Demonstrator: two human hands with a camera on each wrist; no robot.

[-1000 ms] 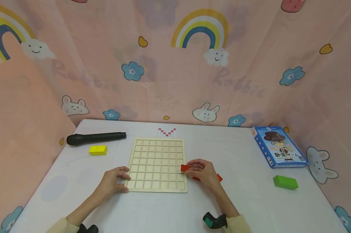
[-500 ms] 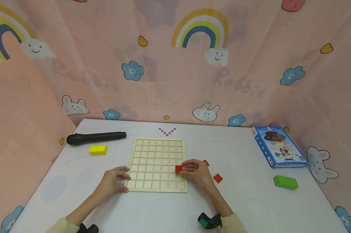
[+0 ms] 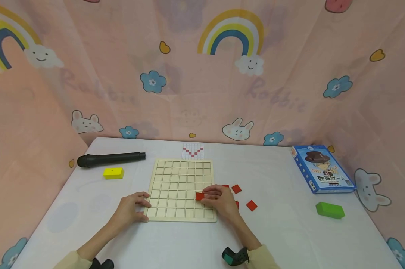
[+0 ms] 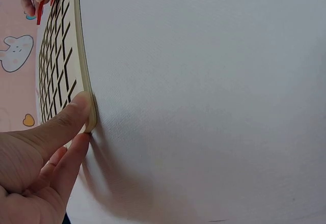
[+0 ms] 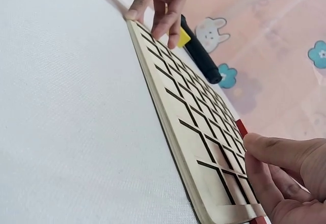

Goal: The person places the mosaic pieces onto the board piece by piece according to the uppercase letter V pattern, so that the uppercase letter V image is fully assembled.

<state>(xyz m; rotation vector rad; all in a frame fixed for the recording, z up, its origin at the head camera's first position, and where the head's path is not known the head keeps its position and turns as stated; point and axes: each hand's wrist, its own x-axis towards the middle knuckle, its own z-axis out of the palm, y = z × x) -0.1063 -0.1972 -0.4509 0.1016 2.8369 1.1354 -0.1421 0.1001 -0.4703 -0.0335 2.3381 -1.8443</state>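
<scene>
A pale wooden grid board (image 3: 175, 192) with square cells lies on the white table. At its near left corner is my left hand (image 3: 131, 209). In the left wrist view the thumb (image 4: 63, 117) lies on top of the corner with a finger at the edge below, gripping it. My right hand (image 3: 220, 201) pinches a small red square tile (image 3: 199, 196) by one side, over the right part of the grid. That tile (image 5: 241, 127) sticks out past the thumb in the right wrist view. Loose red tiles (image 3: 251, 206) lie right of the board, some partly hidden behind the hand.
A patterned card (image 3: 193, 151) with red squares lies behind the board. Back left are a black microphone (image 3: 111, 159) and a yellow block (image 3: 113, 173). On the right stand a blue box (image 3: 323, 170) and a green block (image 3: 330, 210). A pink curtain (image 3: 175, 112) backs the table.
My right hand has moved left over the board with the red tile, uncovering more loose red tiles on the table. My left hand stays at the board's corner.
</scene>
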